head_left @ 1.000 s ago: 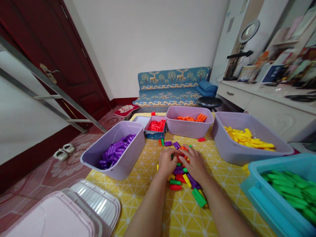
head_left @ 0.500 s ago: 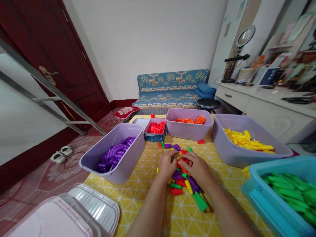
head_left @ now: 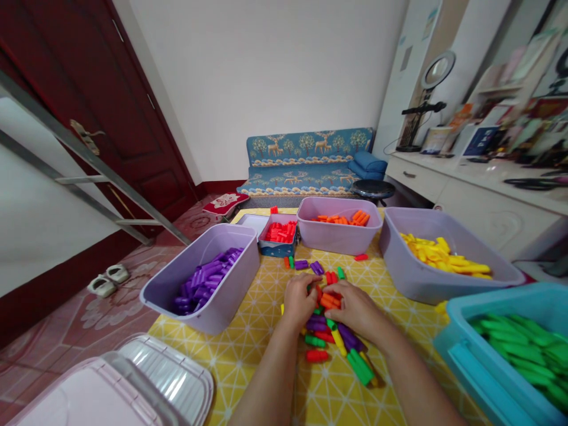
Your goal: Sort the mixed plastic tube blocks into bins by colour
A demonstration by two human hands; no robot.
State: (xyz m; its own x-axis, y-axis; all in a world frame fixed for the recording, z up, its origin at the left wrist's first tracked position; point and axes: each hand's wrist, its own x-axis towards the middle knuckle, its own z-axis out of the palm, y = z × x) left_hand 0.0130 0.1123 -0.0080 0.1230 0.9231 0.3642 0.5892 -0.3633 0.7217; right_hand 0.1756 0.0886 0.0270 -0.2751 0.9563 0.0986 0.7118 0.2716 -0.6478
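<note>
A loose pile of coloured plastic pieces lies on the yellow patterned cloth (head_left: 248,355). My left hand (head_left: 300,299) is at the pile's left side, its fingers curled over a green piece and others I cannot make out clearly. From the right, my right hand (head_left: 355,305) curves around orange pieces (head_left: 330,300), with thumb and fingers apart. Nearer to me lie purple pieces (head_left: 349,338), a yellow piece (head_left: 339,342), green pieces (head_left: 360,367) and a red piece (head_left: 316,355). Two purple pieces (head_left: 316,268) lie beyond my hands.
Around the pile stand a purple-filled bin (head_left: 244,296), a small box of red pieces (head_left: 277,248), an orange-filled bin (head_left: 339,236), a yellow-filled bin (head_left: 408,278) and a turquoise bin (head_left: 470,361) of green pieces. Clear lids (head_left: 177,378) lie at the left front.
My right hand has opened and shifted slightly toward me, uncovering orange pieces. A green piece near its thumb has shifted. My left hand has barely moved.
</note>
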